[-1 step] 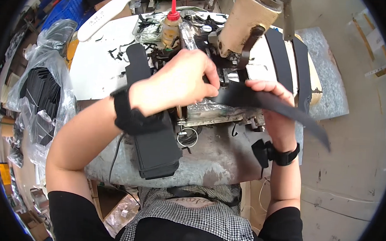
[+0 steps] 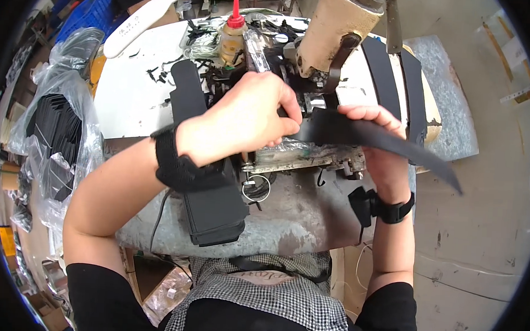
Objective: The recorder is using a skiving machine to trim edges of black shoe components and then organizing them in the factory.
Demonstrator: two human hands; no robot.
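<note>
Both hands hold one long black strip [image 2: 424, 160] in front of the beige sewing machine head [image 2: 332, 31]. My left hand [image 2: 243, 125], with a black band on its wrist, is closed over the strip's left end by the machine's foot. My right hand [image 2: 375, 126], with a black watch on its wrist, grips the strip's middle from behind. The free end slants down to the right, past the table edge. A stack of black cut pieces [image 2: 214, 214] lies under my left forearm.
An oil bottle with a red nozzle [image 2: 231, 35] stands behind the machine. More black strips [image 2: 381, 69] lie on the right of the table [image 2: 298, 227]. Clear plastic bags of black pieces [image 2: 57, 130] and a blue crate [image 2: 84, 18] are on the left.
</note>
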